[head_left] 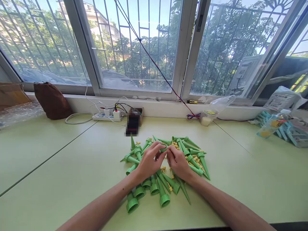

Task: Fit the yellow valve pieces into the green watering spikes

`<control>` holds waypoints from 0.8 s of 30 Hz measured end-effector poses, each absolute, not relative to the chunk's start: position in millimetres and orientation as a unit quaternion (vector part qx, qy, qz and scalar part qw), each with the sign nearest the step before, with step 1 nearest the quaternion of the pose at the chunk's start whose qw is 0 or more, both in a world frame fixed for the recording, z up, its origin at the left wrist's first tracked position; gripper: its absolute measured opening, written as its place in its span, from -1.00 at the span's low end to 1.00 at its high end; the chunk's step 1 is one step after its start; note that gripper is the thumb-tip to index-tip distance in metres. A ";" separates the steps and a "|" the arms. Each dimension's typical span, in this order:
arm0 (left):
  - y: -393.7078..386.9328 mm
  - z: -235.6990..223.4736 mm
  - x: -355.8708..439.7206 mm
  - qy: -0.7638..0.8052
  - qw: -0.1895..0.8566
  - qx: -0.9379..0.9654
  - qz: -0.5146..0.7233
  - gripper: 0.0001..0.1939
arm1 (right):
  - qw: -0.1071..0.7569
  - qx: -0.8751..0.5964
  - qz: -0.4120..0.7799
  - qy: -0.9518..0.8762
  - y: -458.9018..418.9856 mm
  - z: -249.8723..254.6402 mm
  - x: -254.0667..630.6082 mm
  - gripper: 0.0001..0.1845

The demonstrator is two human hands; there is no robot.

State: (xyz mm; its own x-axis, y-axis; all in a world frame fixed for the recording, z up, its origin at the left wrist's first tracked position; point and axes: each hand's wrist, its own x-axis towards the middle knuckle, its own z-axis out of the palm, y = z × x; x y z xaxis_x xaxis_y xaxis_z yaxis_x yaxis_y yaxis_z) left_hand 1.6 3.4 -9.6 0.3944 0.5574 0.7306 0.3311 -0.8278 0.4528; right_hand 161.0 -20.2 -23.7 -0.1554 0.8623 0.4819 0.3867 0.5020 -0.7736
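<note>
My left hand (150, 161) is closed around a green plastic watering spike (163, 146), its wide ring-shaped end showing at the fingertips. Close against that end, my right hand (178, 162) has thumb and fingers pinched together. Whatever sits in this pinch is too small and covered to make out. Around and below both hands lie several loose green spikes (164, 199), each a long cone with a ribbed collar. Small yellow plastic valve pieces (195, 163) are scattered among them, partly covered by the spikes and my hands.
A power strip (107, 117) with cables stands by the window, beside a small box (139, 112). A brown bag (51, 101) is at the left. Toward the right are a bagged jar (207, 117) and a drink bottle (274, 123) near light-blue packets (297, 136).
</note>
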 end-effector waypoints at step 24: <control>1.2 -9.2 3.4 0.269 0.122 0.820 0.491 -0.93 | 0.502 -0.405 0.294 -0.705 -20.4 -28.9 161.1 -0.59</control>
State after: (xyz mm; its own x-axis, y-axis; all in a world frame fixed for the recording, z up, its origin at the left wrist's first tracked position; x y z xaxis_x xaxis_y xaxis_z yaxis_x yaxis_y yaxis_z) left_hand 3.4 1.2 -9.2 0.3730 0.5604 0.7395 0.3206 -0.8258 0.4640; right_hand 161.1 -20.4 -28.9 -0.1675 0.8670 0.4694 0.2766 0.4983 -0.8217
